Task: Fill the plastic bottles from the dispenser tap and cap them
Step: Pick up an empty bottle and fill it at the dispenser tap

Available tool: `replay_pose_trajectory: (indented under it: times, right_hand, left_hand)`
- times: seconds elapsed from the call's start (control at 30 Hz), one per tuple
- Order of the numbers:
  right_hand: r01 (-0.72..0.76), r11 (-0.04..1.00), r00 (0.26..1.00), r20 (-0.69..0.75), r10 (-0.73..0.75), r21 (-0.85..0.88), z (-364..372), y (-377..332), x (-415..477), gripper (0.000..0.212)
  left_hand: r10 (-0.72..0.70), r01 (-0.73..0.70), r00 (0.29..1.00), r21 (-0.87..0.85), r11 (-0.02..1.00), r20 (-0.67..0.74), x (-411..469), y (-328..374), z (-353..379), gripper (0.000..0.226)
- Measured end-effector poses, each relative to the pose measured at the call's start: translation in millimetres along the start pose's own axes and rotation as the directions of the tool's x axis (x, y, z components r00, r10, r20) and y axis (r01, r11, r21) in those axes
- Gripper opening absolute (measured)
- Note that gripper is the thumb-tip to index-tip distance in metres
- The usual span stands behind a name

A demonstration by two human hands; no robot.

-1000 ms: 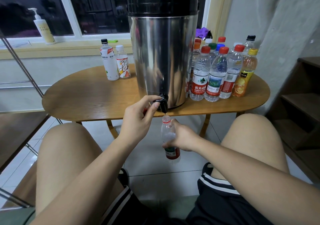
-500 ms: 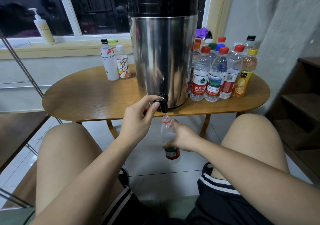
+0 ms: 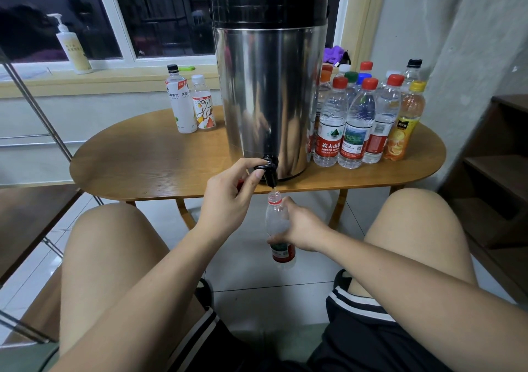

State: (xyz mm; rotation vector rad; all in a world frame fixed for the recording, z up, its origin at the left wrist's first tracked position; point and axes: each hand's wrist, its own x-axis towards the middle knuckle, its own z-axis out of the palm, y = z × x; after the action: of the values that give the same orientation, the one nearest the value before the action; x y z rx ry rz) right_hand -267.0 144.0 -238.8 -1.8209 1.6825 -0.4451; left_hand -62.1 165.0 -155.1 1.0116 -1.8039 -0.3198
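Note:
A tall steel dispenser (image 3: 268, 94) with a black lid stands on the wooden table (image 3: 160, 160). Its black tap (image 3: 268, 170) juts over the table's front edge. My left hand (image 3: 231, 194) pinches the tap lever, and something red shows inside its palm. Below the spout my right hand (image 3: 300, 228) grips a clear uncapped bottle (image 3: 275, 223) with a red label, its mouth right under the tap. A thin stream of water runs into the neck.
Several capped bottles (image 3: 357, 120) crowd the table right of the dispenser, an orange drink (image 3: 405, 120) among them. Two capped bottles (image 3: 190, 103) stand at the back left. A pump bottle (image 3: 73, 48) sits on the windowsill. Wooden shelves (image 3: 497, 165) rise at right.

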Motion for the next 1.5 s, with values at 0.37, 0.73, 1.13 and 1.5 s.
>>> replay_pose_trajectory:
  times: [0.37,0.73,1.13,1.5]
  right_hand:
    - [0.009,1.000,1.000,-0.011,-0.009,-0.015,3.0,0.9,2.2,0.098]
    - [0.006,0.999,1.000,-0.017,-0.007,-0.054,4.9,0.8,4.6,0.094]
    - [0.017,0.997,0.999,-0.029,-0.019,-0.075,6.0,0.4,4.2,0.096]
    - [0.024,0.998,0.999,-0.028,-0.026,-0.055,3.8,-1.5,1.2,0.096]
  left_hand:
    - [0.008,-0.008,1.000,0.014,1.000,-0.006,0.3,-0.1,0.1,0.022]
    - [0.015,-0.015,1.000,0.026,1.000,-0.010,0.3,2.4,-0.3,0.022]
    - [-0.002,0.002,1.000,0.016,1.000,0.000,-0.3,2.0,-0.3,0.022]
    - [0.013,-0.013,1.000,0.019,1.000,-0.010,0.0,3.2,-0.8,0.021]
